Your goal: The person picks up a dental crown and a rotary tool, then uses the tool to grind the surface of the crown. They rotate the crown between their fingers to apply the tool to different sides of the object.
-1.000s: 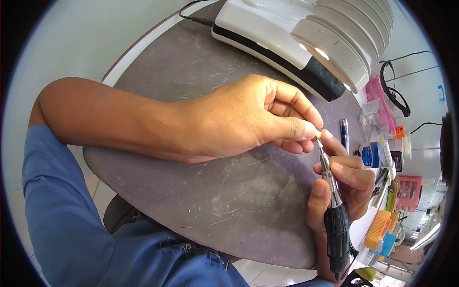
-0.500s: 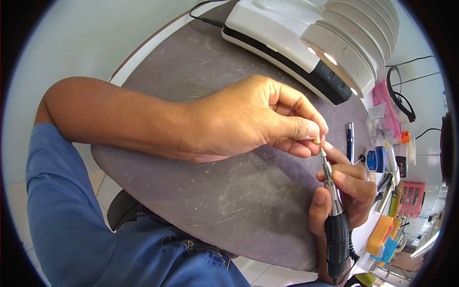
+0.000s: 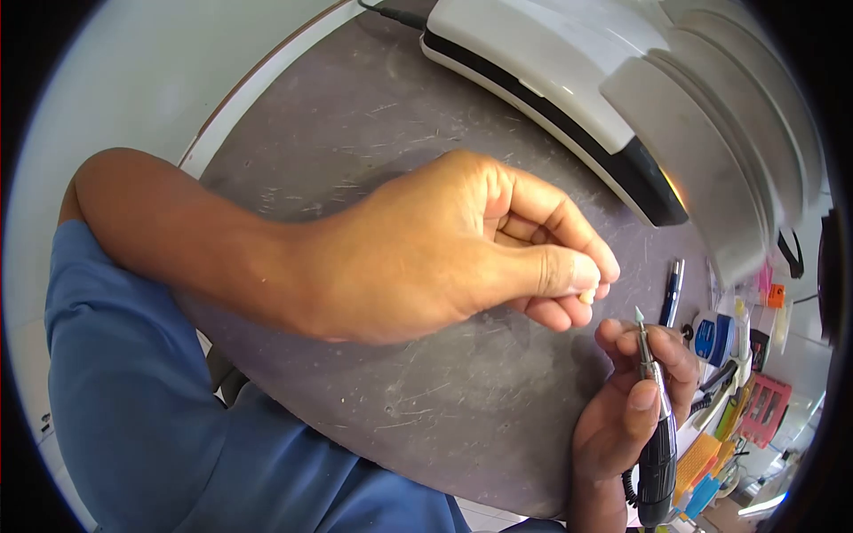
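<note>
My left hand (image 3: 444, 253) is over the middle of the table, pinching a small cream-coloured dental crown (image 3: 587, 297) between thumb and fingertips. Only part of the crown shows. To the lower right, my right hand (image 3: 617, 426) grips a rotary handpiece (image 3: 658, 462) with a black body and a metal neck. A pale, pointed grinding bit (image 3: 640, 315) sticks out of its upper end. A gap separates the bit from the crown.
A scratched grey table (image 3: 355, 400) lies beneath my hands. Behind are a white-and-black device (image 3: 533, 62) and a ribbed white lamp head (image 3: 711, 151). At the right stand a blue pen (image 3: 673, 293), a blue-and-white container (image 3: 713, 338) and a pink rack (image 3: 766, 409).
The bit and the crown, close together before, are now farther apart. My right hand has moved right and down with the handpiece; the view has shifted, and the lamp looks larger and blurred.
</note>
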### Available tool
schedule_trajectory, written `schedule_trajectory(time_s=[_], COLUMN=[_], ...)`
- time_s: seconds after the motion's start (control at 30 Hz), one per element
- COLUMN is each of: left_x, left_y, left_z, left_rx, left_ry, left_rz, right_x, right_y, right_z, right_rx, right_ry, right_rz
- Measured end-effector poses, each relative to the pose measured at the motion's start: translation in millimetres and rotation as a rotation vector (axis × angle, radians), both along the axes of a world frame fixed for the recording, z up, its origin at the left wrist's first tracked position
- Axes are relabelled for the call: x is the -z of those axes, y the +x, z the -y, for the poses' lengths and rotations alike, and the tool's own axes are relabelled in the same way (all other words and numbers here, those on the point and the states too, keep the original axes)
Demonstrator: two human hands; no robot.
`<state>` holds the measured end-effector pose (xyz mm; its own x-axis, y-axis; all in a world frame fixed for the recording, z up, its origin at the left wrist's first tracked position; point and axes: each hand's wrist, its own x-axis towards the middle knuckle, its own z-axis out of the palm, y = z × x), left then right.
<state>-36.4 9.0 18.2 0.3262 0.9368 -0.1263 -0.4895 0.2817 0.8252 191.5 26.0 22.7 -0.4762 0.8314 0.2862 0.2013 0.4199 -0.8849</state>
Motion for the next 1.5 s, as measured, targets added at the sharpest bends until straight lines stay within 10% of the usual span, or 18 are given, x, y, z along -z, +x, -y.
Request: schedule_trajectory(time_s=[0.67, 1.5], left_x=[6, 9], left_y=[6, -5], left_z=[8, -15], left_rx=[-0.03, 0.033], left_ry=[0.127, 0.102], left_rz=[-0.096, 0.039], right_x=[8, 0], right_y=[-4, -36], right_z=[0, -11], right_rx=[0.058, 0.009], right_ry=[-0.081, 0.277], right_rz=[-0.309, 0.016])
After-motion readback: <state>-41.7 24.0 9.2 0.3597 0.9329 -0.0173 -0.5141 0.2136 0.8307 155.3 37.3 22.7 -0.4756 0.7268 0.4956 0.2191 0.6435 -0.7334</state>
